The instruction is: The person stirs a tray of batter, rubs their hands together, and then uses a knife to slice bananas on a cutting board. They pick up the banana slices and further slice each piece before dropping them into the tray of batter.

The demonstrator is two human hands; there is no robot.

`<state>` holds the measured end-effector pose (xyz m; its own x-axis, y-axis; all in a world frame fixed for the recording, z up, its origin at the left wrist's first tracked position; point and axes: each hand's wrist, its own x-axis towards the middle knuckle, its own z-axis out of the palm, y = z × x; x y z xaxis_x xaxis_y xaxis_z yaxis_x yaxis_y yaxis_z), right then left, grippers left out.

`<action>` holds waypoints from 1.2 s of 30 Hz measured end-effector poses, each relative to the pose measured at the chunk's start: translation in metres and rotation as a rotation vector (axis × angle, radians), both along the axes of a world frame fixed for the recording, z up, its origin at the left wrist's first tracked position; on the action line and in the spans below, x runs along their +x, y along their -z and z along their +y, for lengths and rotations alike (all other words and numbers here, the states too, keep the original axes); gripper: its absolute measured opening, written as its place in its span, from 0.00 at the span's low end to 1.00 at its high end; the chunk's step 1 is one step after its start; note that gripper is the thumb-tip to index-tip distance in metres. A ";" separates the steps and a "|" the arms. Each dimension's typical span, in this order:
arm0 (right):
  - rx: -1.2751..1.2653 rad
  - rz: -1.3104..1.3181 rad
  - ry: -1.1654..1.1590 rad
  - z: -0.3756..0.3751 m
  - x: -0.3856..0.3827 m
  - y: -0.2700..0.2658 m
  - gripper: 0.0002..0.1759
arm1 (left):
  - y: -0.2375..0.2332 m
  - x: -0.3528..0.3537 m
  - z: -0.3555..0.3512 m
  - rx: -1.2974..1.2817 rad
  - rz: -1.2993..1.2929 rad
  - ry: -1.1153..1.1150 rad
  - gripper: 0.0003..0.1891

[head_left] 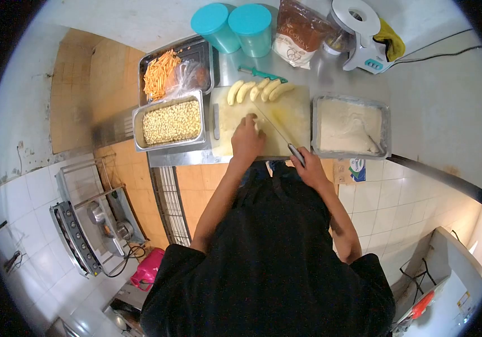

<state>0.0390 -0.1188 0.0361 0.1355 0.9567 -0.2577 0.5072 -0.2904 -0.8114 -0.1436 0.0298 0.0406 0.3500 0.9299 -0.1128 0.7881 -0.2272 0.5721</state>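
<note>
My right hand (309, 167) is closed around the grey handle of a kitchen knife (277, 129), whose blade slants up and left across a pale cutting board (227, 123). Low over the left half of that board, my left hand (247, 140) has its fingers bent and drawn together beside the knife tip. Something small and brownish shows at its fingertips, too small to name. Several peeled bananas (243, 91) lie in a row along the board's far edge. Behind them rests a teal-handled tool (263, 74), perhaps a peeler.
Left of the board stand a metal pan of corn kernels (170, 122) and a dark tray (207, 67) with orange strips. On the right is a tub of pale batter (347, 126) with a utensil in it. Teal-lidded containers (251, 33), a brown bag (297, 33) and a white appliance (364, 48) line the back.
</note>
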 end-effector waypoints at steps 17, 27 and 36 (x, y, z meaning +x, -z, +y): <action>-0.070 0.040 -0.024 0.005 -0.007 0.004 0.19 | 0.020 -0.012 0.005 -0.165 -0.282 -0.139 0.16; -0.097 0.051 -0.040 0.007 -0.009 0.006 0.19 | 0.018 -0.014 0.004 -0.174 -0.246 -0.139 0.17; -0.111 0.057 -0.039 0.007 -0.010 0.009 0.20 | 0.023 -0.013 0.006 -0.118 -0.191 -0.091 0.18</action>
<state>0.0293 -0.1121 0.0276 0.0807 0.9263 -0.3681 0.4742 -0.3605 -0.8032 -0.1565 0.0363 0.0178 0.2907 0.9429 -0.1625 0.6770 -0.0827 0.7313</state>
